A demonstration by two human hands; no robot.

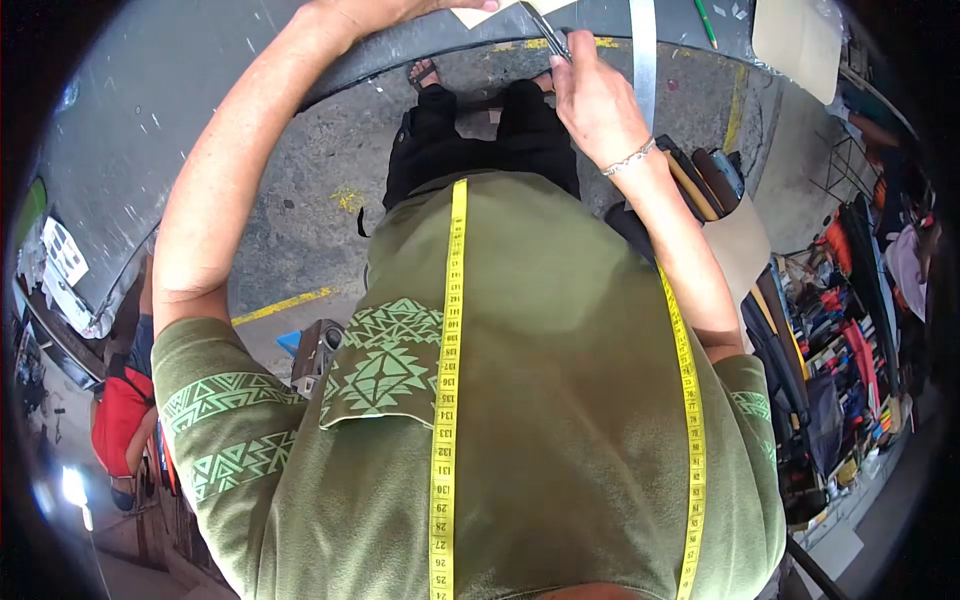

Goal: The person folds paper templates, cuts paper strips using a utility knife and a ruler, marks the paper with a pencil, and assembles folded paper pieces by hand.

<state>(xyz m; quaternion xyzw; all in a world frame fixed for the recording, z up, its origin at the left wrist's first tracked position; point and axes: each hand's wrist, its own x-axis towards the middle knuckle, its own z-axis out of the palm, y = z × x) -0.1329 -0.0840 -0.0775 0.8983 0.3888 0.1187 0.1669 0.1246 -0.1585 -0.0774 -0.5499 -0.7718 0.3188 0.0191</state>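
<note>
Yellow tape measure (446, 420), right hand (600, 100) gripping scissors (545, 28), left hand (405, 8) cropped, grip unclear

The yellow measuring tape (447, 440) bears printed numbers, 131 to 136 among them.

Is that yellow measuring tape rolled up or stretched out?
Stretched out: two lengths of the yellow measuring tape lie along the front of the green shirt, with printed numbers showing.
</note>
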